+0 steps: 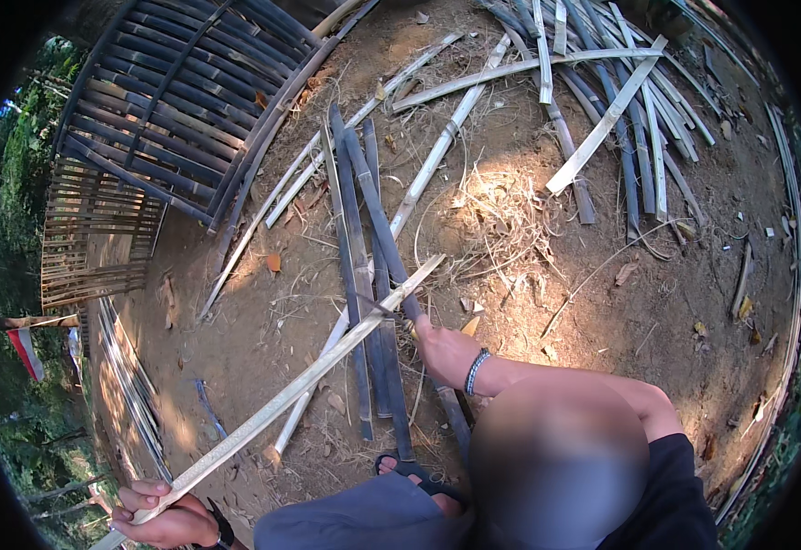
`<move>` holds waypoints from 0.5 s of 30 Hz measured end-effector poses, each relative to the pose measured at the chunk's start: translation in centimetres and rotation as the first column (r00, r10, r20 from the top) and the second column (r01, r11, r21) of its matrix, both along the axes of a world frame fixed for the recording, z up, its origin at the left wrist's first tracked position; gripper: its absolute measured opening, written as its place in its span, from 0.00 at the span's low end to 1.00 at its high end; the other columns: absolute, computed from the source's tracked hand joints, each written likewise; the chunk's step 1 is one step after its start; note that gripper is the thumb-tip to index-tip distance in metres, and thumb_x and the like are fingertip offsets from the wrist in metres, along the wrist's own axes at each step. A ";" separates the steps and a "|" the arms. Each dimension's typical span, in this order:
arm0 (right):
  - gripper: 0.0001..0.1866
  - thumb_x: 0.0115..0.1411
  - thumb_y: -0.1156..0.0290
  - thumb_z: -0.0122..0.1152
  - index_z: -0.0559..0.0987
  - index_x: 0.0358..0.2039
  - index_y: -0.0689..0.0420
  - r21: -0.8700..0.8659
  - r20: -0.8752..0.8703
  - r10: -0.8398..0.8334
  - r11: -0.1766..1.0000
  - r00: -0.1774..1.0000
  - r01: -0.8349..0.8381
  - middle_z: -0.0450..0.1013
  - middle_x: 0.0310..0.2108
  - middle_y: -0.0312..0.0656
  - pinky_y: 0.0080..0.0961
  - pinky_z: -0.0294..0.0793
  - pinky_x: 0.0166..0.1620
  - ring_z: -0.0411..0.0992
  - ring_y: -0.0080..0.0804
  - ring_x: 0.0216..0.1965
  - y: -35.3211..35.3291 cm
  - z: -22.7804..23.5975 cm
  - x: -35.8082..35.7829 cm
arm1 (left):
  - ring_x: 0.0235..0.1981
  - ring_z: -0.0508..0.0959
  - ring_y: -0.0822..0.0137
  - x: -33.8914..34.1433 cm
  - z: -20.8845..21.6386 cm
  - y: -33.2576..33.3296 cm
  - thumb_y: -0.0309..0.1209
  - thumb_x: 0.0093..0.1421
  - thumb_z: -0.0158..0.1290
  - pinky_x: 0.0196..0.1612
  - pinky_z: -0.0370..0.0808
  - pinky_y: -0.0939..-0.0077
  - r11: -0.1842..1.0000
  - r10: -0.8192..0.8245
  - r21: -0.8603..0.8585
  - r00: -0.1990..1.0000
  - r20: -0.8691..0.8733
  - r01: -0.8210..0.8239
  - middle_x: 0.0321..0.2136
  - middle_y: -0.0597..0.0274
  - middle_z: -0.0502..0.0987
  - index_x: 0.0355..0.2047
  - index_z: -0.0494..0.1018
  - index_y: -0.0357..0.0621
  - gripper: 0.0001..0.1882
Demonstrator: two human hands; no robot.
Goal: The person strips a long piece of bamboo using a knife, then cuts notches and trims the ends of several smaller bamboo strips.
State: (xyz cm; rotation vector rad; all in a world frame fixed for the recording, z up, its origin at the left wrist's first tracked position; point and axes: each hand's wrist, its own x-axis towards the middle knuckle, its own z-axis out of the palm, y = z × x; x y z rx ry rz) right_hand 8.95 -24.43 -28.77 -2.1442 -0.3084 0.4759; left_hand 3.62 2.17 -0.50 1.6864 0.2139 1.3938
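Observation:
My left hand [173, 522], at the lower left, is closed around the near end of a long pale bamboo strip [281, 409]. The strip slants up and away to the right, its far end near the middle of the view. My right hand [448, 354] is closed on a knife [366, 304], whose handle is mostly hidden in the fist. Its narrow dark blade crosses the strip close to the far end. Under them, several dark bamboo slats [356, 220] lie on the ground, running away from my sandalled foot [410, 472].
A dark slatted bamboo frame [176, 92] stands at the far left, with a lighter lattice panel [98, 238] beside it. Split bamboo strips [634, 110] are heaped at the far right. Shavings [506, 215] cover the soil [593, 312] nearby. More strips [126, 376] lie at left.

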 end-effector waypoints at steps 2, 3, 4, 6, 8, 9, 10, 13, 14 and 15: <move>0.10 0.60 0.71 0.44 0.58 0.35 0.65 -0.002 0.128 0.085 0.996 0.988 -0.085 0.71 0.19 0.61 0.47 0.73 0.25 0.72 0.59 0.22 0.4 1.5 -0.2 | 0.16 0.59 0.70 -0.3 0.3 -0.1 0.41 0.68 0.29 0.24 0.60 0.77 1.000 -0.002 0.014 1.000 0.006 0.002 0.15 0.66 0.52 0.24 0.50 0.47 0.16; 0.10 0.61 0.71 0.44 0.58 0.35 0.65 -0.004 0.174 0.119 0.993 0.977 -0.121 0.71 0.19 0.61 0.46 0.73 0.25 0.72 0.59 0.22 0.7 1.7 -0.8 | 0.16 0.59 0.71 -0.5 0.4 0.1 0.41 0.68 0.29 0.24 0.60 0.77 1.000 -0.011 0.022 1.000 -0.009 0.011 0.15 0.66 0.52 0.24 0.50 0.47 0.17; 0.10 0.62 0.70 0.42 0.58 0.36 0.64 -0.054 0.051 0.009 0.999 0.999 -0.007 0.72 0.20 0.60 0.48 0.73 0.26 0.73 0.59 0.22 -0.5 -0.4 0.4 | 0.16 0.59 0.71 -0.3 0.4 0.0 0.41 0.68 0.29 0.24 0.60 0.77 0.999 -0.039 0.019 0.999 -0.010 0.039 0.15 0.66 0.52 0.24 0.50 0.47 0.16; 0.07 0.59 0.76 0.42 0.58 0.36 0.65 -0.175 -0.061 0.010 0.984 0.998 -0.021 0.73 0.25 0.60 0.47 0.75 0.27 0.74 0.58 0.25 -2.7 -1.7 2.0 | 0.16 0.59 0.71 -0.1 0.2 -0.4 0.40 0.68 0.29 0.24 0.59 0.77 0.997 -0.078 0.014 0.997 0.006 0.078 0.15 0.66 0.52 0.24 0.51 0.47 0.16; 0.07 0.58 0.77 0.41 0.59 0.37 0.65 -0.138 -0.037 0.054 0.989 0.998 -0.059 0.73 0.25 0.60 0.46 0.75 0.28 0.74 0.59 0.25 -1.3 -0.3 1.1 | 0.16 0.59 0.71 0.2 0.0 -0.2 0.40 0.68 0.29 0.24 0.59 0.77 1.000 -0.028 0.007 1.000 0.014 0.028 0.15 0.66 0.52 0.24 0.51 0.47 0.16; 0.07 0.58 0.78 0.41 0.59 0.37 0.65 -0.101 -0.028 0.088 0.991 0.996 -0.090 0.73 0.25 0.60 0.46 0.75 0.27 0.74 0.59 0.25 -0.2 0.8 0.1 | 0.16 0.59 0.71 0.1 0.1 0.1 0.40 0.68 0.29 0.24 0.59 0.77 1.000 -0.001 0.012 1.000 -0.004 0.001 0.15 0.66 0.52 0.24 0.51 0.47 0.16; 0.07 0.58 0.78 0.41 0.59 0.37 0.65 -0.079 0.009 0.121 0.990 0.993 -0.120 0.73 0.25 0.60 0.46 0.75 0.27 0.74 0.58 0.26 0.2 2.0 -0.2 | 0.16 0.59 0.71 -0.2 0.1 0.2 0.39 0.68 0.30 0.24 0.59 0.77 0.999 -0.006 0.046 1.000 -0.011 0.006 0.15 0.66 0.53 0.24 0.51 0.47 0.16; 0.07 0.58 0.79 0.41 0.58 0.37 0.65 -0.093 0.104 0.137 0.987 0.985 -0.127 0.72 0.25 0.62 0.47 0.75 0.27 0.74 0.59 0.26 0.1 1.6 -0.6 | 0.16 0.59 0.71 -0.3 0.3 0.1 0.39 0.68 0.29 0.24 0.60 0.77 0.999 -0.045 0.025 0.999 -0.006 0.046 0.15 0.66 0.53 0.24 0.51 0.47 0.16; 0.07 0.58 0.78 0.40 0.58 0.37 0.65 -0.123 0.045 0.099 0.988 0.994 -0.093 0.72 0.25 0.62 0.47 0.75 0.27 0.74 0.60 0.26 -0.8 0.0 0.1 | 0.16 0.59 0.71 -0.2 0.3 0.4 0.39 0.68 0.29 0.24 0.60 0.77 0.997 -0.065 0.036 0.998 -0.017 0.065 0.15 0.66 0.53 0.24 0.51 0.47 0.16; 0.07 0.58 0.78 0.40 0.58 0.37 0.64 -0.158 0.000 0.062 0.986 0.998 -0.061 0.72 0.25 0.63 0.48 0.75 0.28 0.74 0.60 0.26 -2.5 -1.7 1.3 | 0.16 0.59 0.71 -0.1 0.4 0.5 0.39 0.68 0.29 0.24 0.60 0.77 0.996 -0.082 0.045 0.996 -0.016 0.083 0.15 0.66 0.53 0.24 0.51 0.47 0.16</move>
